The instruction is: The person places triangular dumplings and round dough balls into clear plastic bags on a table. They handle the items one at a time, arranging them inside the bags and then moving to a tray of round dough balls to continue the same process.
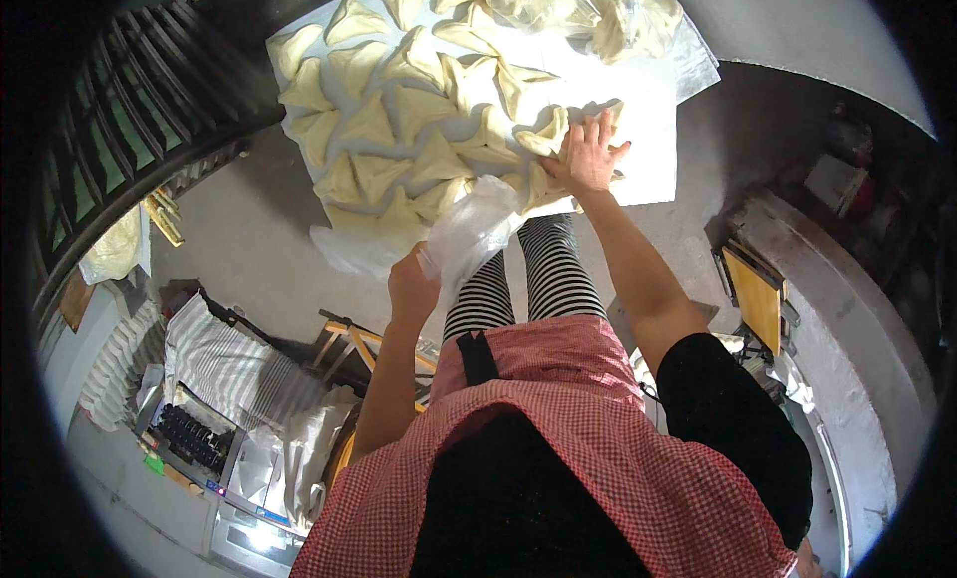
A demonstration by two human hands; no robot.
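Several pale, folded three-cornered dough pieces (370, 122) lie in loose rows on a white board (643, 141). My right hand (593, 153) presses down with spread fingers on a dough piece (617, 114) at the board's right side, partly hiding it. Close to the board's near edge, my left hand (415, 279) is closed around a clear plastic sheet or bag (475, 223). That plastic covers some of the nearest dough pieces. Filled clear plastic bags (635, 17) with pale contents sit at the far right corner of the board.
A dark slatted rack (149, 77) stands at the left. Below it are a striped cloth (232, 354) and a wooden folding frame (359, 346). Wooden boards (751, 298) lean by a low curved ledge (837, 294) at the right. Grey floor (247, 227) shows beneath the board.
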